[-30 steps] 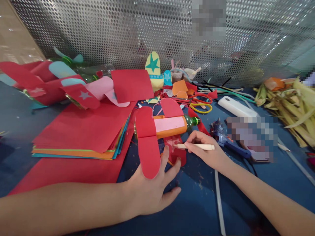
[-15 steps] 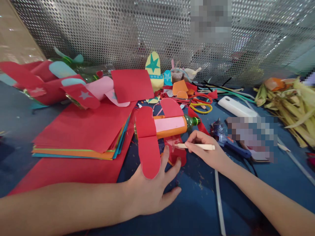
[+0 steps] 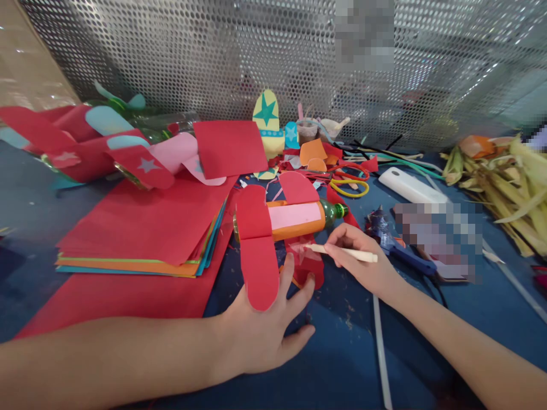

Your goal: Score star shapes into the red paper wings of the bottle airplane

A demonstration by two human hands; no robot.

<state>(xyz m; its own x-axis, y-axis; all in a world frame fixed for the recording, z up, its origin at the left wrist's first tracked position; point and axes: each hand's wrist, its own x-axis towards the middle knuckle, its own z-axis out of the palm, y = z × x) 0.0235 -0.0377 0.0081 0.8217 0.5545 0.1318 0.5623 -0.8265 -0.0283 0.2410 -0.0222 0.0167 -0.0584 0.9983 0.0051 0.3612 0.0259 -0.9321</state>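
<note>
A green bottle (image 3: 330,212) wrapped in orange and pink paper lies on its side, dressed with red paper wings like a toy plane. The near left red wing (image 3: 260,273) lies over part of my left hand (image 3: 267,333), whose fingers are spread. Two of its fingertips touch the lower right red wing (image 3: 311,270), which carries a pale star outline. My right hand (image 3: 359,256) pinches a cream marker pen (image 3: 348,252), its tip at the star.
A stack of coloured paper (image 3: 141,228) lies at left with finished paper planes (image 3: 85,136) behind. Yellow-handled scissors (image 3: 349,188), a blue glue gun (image 3: 401,253), a white device (image 3: 412,185) and dried husks (image 3: 499,182) are at right. A perforated metal panel (image 3: 179,57) stands behind.
The marker tip has shifted slightly up along the star, and my right hand has moved a little up and right with it. My left hand stays in place.
</note>
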